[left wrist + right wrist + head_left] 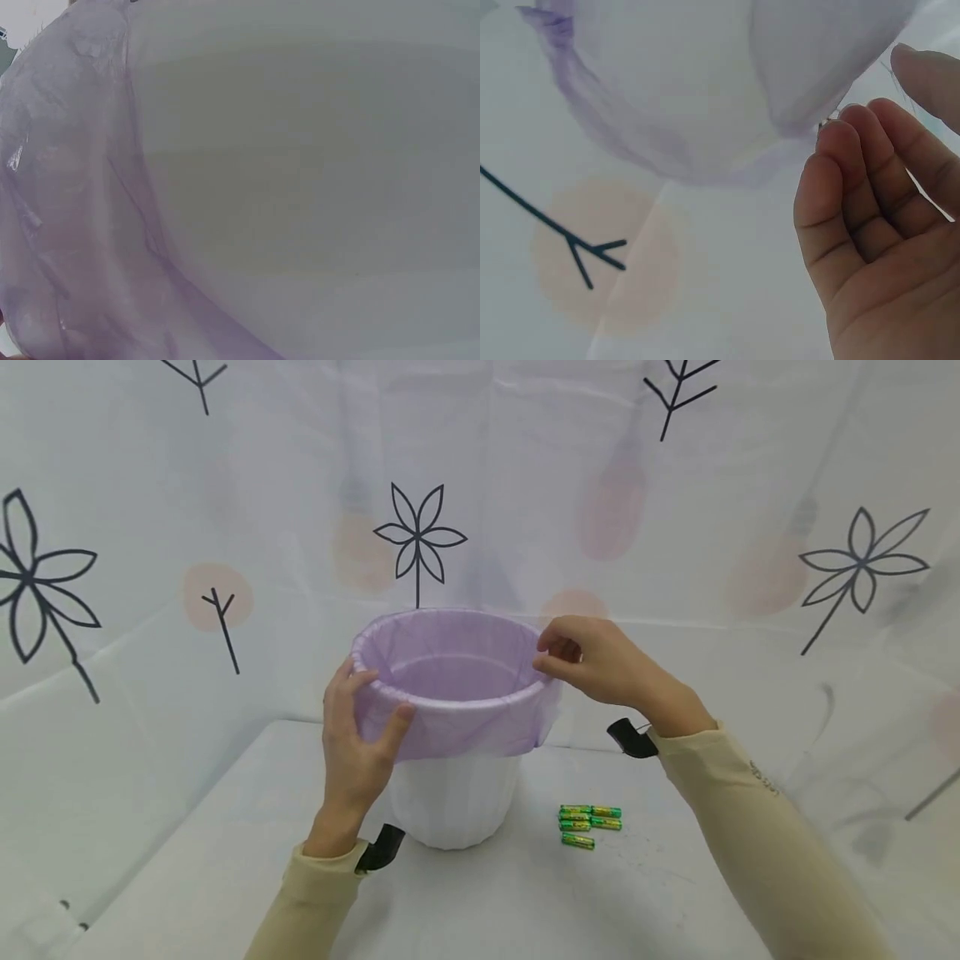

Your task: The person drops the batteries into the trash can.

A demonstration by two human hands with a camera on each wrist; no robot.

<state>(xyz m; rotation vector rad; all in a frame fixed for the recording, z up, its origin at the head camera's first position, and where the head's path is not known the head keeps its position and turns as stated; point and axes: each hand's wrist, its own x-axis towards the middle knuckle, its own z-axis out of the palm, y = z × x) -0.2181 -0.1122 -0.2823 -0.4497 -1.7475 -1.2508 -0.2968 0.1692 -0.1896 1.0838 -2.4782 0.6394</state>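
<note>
A white ribbed trash bin (455, 797) stands on the table, lined with a thin purple trash bag (457, 727) folded down over its rim. My left hand (356, 752) holds the bin's left side through the bag, with the thumb on the front and fingertips at the rim. In the left wrist view, the bag's loose edge (161, 247) lies against the white bin wall (315, 187). At the right rim is my right hand (592, 660), fingers loosely bent. The right wrist view shows its thumb (930, 86) apart from the fingers, their tips right beside the bag (825, 60).
Several green and yellow batteries (577, 841) lie on the white table (480, 910) to the right of the bin. Behind stands a white curtain (495, 468) printed with flowers and twigs. A black wrist band piece (632, 739) sticks out by the right sleeve.
</note>
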